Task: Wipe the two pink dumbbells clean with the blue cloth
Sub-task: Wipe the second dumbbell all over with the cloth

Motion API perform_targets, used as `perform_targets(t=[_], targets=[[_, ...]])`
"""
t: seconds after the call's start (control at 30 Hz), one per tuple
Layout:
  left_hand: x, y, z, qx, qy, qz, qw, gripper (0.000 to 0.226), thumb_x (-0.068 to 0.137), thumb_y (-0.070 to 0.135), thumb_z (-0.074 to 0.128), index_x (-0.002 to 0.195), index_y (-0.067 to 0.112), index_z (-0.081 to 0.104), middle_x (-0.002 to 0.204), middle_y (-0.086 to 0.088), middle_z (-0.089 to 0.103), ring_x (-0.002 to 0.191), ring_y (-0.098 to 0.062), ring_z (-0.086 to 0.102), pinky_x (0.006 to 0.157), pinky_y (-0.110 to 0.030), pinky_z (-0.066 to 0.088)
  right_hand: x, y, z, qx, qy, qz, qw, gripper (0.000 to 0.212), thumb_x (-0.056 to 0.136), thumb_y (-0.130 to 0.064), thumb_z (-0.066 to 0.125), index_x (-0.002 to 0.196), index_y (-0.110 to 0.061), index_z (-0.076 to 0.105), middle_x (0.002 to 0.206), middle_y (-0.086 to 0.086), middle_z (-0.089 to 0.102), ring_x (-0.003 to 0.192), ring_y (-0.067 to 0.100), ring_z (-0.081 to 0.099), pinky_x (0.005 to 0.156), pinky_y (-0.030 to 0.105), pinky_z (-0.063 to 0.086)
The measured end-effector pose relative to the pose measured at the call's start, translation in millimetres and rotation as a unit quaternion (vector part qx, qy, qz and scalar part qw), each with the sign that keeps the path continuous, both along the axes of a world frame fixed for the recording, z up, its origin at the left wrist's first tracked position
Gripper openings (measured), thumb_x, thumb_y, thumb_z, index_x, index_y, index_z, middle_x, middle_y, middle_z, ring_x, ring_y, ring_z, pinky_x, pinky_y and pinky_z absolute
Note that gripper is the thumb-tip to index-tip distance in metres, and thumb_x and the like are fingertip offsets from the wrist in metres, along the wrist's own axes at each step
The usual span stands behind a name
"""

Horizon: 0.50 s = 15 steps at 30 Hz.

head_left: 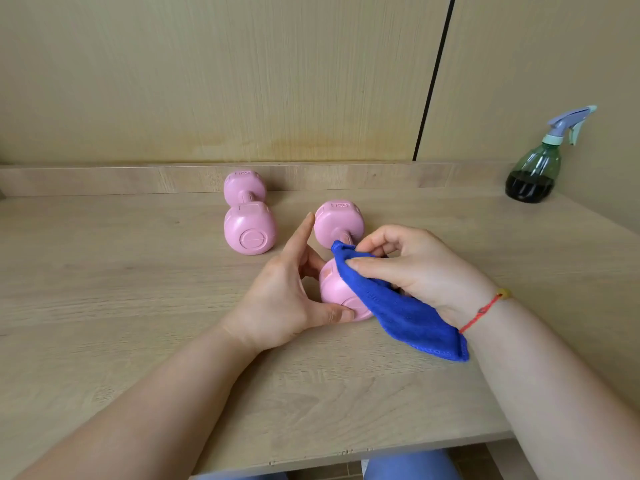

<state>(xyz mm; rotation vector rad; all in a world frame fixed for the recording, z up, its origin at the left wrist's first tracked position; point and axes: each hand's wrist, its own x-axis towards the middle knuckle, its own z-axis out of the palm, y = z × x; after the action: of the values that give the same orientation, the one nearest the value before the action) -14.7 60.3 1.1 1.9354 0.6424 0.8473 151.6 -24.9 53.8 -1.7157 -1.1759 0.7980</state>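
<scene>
At frame centre, the left hand [287,292] clasps the near pink dumbbell [332,289], steadying it so the right hand [426,271], pinching the blue cloth [398,313], can rub its head.

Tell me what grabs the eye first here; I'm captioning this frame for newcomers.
The bright blue cloth in the right hand stands out, pressed on the nearer pink dumbbell at the centre, which the left hand steadies. A second pink dumbbell lies behind to the left, and a green spray bottle stands far right.
</scene>
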Motion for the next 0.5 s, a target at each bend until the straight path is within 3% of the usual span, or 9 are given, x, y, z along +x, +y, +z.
perform_targets(t=[0.1, 0.2, 0.37, 0.5], targets=[[-1.6, 0.8, -0.5, 0.009, -0.004, 0.000, 1.000, 0.124, 0.055, 0.011, 0.095, 0.137, 0.054, 0.013, 0.094, 0.000, 0.064, 0.092, -0.020, 0.065, 0.087, -0.020, 0.050, -7.9, 11.5, 2.9, -0.024, -0.099, -0.044, 0.994, 0.029, 0.068, -0.042, 0.081, 0.083, -0.021, 0.068, 0.071, -0.014, 0.063, 0.066, 0.007, 0.059, 0.061, 0.024, 0.044], [-1.0, 0.8, -0.8, 0.007, -0.003, -0.003, 1.000, 0.124, 0.056, 0.013, 0.095, 0.140, 0.052, 0.013, 0.096, -0.004, 0.064, 0.092, -0.021, 0.065, 0.087, -0.019, 0.050, -8.0, 16.9, -0.2, -0.004, -0.124, -0.046, 0.991, 0.031, 0.074, -0.048, 0.076, 0.080, -0.019, 0.066, 0.068, -0.013, 0.061, 0.064, 0.008, 0.056, 0.060, 0.025, 0.041], [0.5, -1.6, 1.6, 0.004, -0.004, -0.002, 1.000, 0.120, 0.055, 0.013, 0.095, 0.135, 0.054, 0.015, 0.096, 0.000, 0.063, 0.091, -0.020, 0.065, 0.080, -0.009, 0.049, 1.3, 9.1, -7.9, 0.048, -0.054, -0.018, 0.997, 0.015, 0.089, -0.029, 0.068, 0.084, -0.015, 0.067, 0.066, -0.008, 0.061, 0.057, 0.006, 0.050, 0.058, 0.024, 0.040], [0.6, -1.3, 2.5, 0.006, 0.001, 0.000, 1.000, 0.122, 0.056, 0.010, 0.094, 0.140, 0.047, 0.014, 0.097, -0.002, 0.062, 0.089, -0.019, 0.064, 0.077, -0.007, 0.048, 5.5, -2.8, -3.2, 0.001, 0.018, 0.031, 0.999, 0.014, 0.086, -0.025, 0.071, 0.096, -0.015, 0.069, 0.072, -0.009, 0.062, 0.052, 0.000, 0.051, 0.046, 0.017, 0.038]])
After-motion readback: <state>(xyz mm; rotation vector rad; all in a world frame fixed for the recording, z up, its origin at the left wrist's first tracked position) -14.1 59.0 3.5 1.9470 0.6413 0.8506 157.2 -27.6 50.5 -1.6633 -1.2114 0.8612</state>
